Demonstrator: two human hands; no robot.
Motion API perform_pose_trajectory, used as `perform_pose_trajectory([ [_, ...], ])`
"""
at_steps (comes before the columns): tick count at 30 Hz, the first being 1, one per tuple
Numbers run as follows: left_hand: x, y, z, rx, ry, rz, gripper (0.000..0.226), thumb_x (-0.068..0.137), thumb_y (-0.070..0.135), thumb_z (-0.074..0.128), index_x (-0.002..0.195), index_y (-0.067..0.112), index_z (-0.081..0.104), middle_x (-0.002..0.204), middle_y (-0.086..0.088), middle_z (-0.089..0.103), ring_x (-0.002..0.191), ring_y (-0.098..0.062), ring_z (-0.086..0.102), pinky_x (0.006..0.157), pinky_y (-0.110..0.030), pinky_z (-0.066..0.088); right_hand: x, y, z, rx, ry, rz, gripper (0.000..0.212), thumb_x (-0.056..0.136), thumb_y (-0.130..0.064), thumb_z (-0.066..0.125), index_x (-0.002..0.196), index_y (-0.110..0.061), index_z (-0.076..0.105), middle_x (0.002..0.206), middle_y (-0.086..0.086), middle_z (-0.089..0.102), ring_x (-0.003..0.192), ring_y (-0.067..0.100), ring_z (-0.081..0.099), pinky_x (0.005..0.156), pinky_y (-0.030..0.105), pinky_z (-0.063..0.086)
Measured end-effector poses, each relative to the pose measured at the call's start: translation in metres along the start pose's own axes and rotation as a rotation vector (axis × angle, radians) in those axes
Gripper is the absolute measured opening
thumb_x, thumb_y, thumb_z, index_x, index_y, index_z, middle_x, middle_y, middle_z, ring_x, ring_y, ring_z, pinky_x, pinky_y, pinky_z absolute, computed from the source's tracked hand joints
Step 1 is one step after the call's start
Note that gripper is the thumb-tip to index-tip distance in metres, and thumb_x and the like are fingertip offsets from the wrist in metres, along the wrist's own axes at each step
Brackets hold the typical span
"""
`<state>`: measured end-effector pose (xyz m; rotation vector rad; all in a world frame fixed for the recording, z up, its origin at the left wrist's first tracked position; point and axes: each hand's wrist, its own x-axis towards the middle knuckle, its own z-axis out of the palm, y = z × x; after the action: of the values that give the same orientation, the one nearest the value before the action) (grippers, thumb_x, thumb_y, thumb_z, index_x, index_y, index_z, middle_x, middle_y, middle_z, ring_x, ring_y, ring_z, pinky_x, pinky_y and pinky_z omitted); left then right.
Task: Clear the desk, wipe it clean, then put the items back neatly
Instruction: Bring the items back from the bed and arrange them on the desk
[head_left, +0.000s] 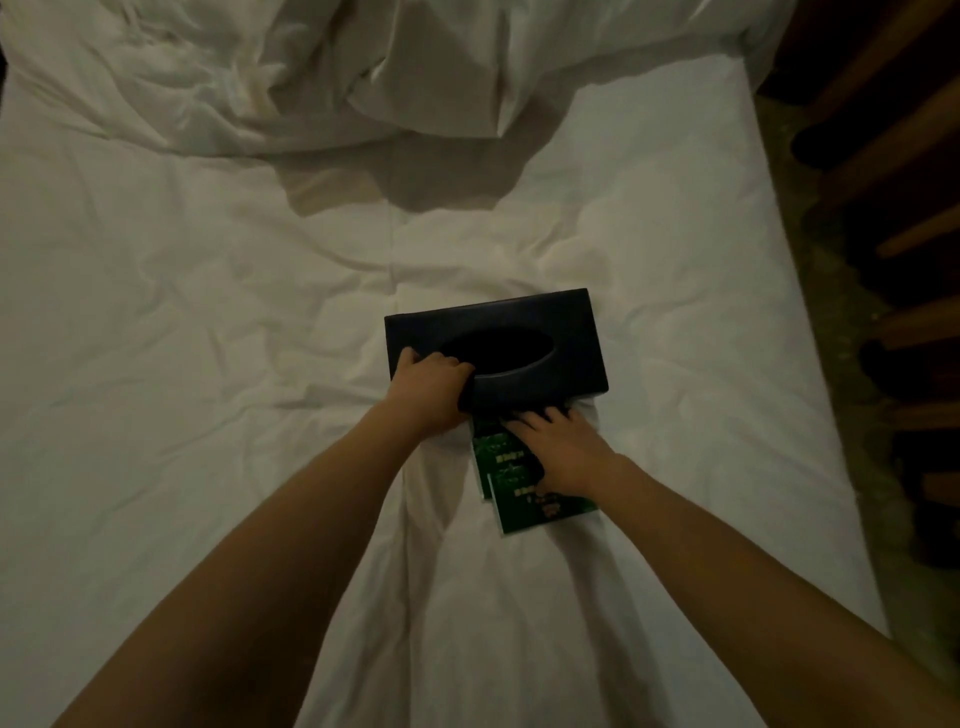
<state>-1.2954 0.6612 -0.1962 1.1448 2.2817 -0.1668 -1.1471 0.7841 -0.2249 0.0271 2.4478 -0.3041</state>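
Gripping the near-left corner of a dark tissue box (545, 332), the left hand (428, 387) has its fingers curled over the box top by the oval slot, thumb side at the box's left end. Box sits on the white bed sheet (182, 338) toward the near-right part of the bed, long axis running left-right, slightly skewed, far-right corner raised in the view. Cannot tell if the box is fully resting on the sheet or partly lifted — the near edge looks tilted up over what lies below it.

Just right of that hand, under the box's near edge: green packets (506, 462) with light print, at least two, overlapped and fanned toward the near side; text too blurred to read. The nearest packet (545, 512) pokes out closest to the person.

The right hand (558, 449) lies on top of those packets, fingers spread and fairly straight, fingertips reaching to the box's near edge. Looks like pressing flat, not a curled grasp; thumb hidden from this angle.

Far side of the bed: a rumpled white duvet (389, 67) bunched across the far edge. Past the bed's right edge, dark floor and wooden slats (893, 145), dimly lit.
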Motion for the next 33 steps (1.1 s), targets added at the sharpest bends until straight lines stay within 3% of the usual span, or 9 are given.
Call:
perform_pose_trajectory([
  [5, 0.003, 0.005, 0.007, -0.022, -0.004, -0.011, 0.045, 0.089, 0.037, 0.056, 0.130, 0.021, 0.048, 0.126, -0.004, 0.053, 0.123, -0.024, 0.042, 0.099, -0.041, 0.032, 0.006, -0.005, 0.011, -0.065, 0.033, 0.042, 0.102, 0.077, -0.035, 0.072, 0.152, -0.020, 0.005, 0.155, 0.007, 0.016, 0.137, 0.033, 0.021, 0.114, 0.045, 0.014],
  [12, -0.004, 0.005, 0.019, -0.065, 0.007, -0.020, 0.056, 0.087, 0.046, 0.058, 0.136, 0.024, 0.043, 0.126, -0.003, 0.053, 0.120, -0.022, 0.045, 0.094, -0.035, 0.036, 0.011, -0.008, 0.015, 0.006, 0.032, 0.139, 0.086, 0.070, -0.046, 0.077, 0.136, -0.013, 0.033, 0.139, 0.009, 0.039, 0.128, 0.029, 0.034, 0.109, 0.040, 0.022],
  [15, -0.011, 0.011, 0.025, -0.094, 0.028, -0.056, 0.052, 0.087, 0.044, 0.057, 0.133, 0.023, 0.045, 0.124, -0.003, 0.054, 0.118, -0.022, 0.046, 0.092, -0.035, 0.036, 0.006, -0.009, 0.016, 0.119, 0.038, 0.166, 0.077, 0.071, -0.042, 0.077, 0.131, -0.013, 0.037, 0.132, 0.009, 0.046, 0.121, 0.028, 0.042, 0.102, 0.038, 0.030],
  [18, -0.018, 0.017, 0.029, -0.122, 0.027, -0.089, 0.047, 0.086, 0.044, 0.059, 0.125, 0.020, 0.050, 0.119, -0.005, 0.057, 0.112, -0.022, 0.051, 0.089, -0.035, 0.040, 0.000, -0.012, 0.017, 0.349, 0.035, 0.181, 0.061, 0.076, -0.030, 0.075, 0.123, -0.012, 0.042, 0.121, 0.012, 0.057, 0.108, 0.030, 0.056, 0.085, 0.034, 0.042],
  [21, -0.032, 0.024, 0.032, -0.143, -0.021, -0.121, 0.046, 0.085, 0.047, 0.061, 0.118, 0.017, 0.050, 0.114, -0.006, 0.060, 0.104, -0.024, 0.058, 0.083, -0.037, 0.046, -0.014, -0.014, 0.018, 0.473, -0.008, 0.183, 0.051, 0.080, -0.028, 0.072, 0.123, -0.013, 0.049, 0.119, 0.013, 0.059, 0.105, 0.029, 0.057, 0.076, 0.030, 0.042],
  [27, -0.082, 0.028, 0.019, -0.087, -0.080, -0.198, 0.048, 0.087, 0.050, 0.057, 0.120, 0.017, 0.047, 0.118, -0.007, 0.059, 0.103, -0.025, 0.060, 0.082, -0.037, 0.047, -0.068, -0.009, 0.010, 0.709, 0.044, 0.304, 0.043, 0.082, -0.027, 0.071, 0.120, -0.011, 0.055, 0.122, 0.013, 0.059, 0.108, 0.027, 0.056, 0.071, 0.025, 0.037],
  [33, -0.162, 0.053, -0.060, -0.032, -0.007, -0.133, 0.051, 0.085, 0.056, 0.059, 0.119, 0.019, 0.048, 0.115, -0.003, 0.060, 0.102, -0.022, 0.059, 0.075, -0.032, 0.045, -0.159, -0.024, -0.039, 0.924, 0.246, 0.452, 0.038, 0.081, -0.023, 0.073, 0.112, -0.005, 0.059, 0.112, 0.014, 0.063, 0.090, 0.021, 0.057, 0.070, 0.025, 0.045],
])
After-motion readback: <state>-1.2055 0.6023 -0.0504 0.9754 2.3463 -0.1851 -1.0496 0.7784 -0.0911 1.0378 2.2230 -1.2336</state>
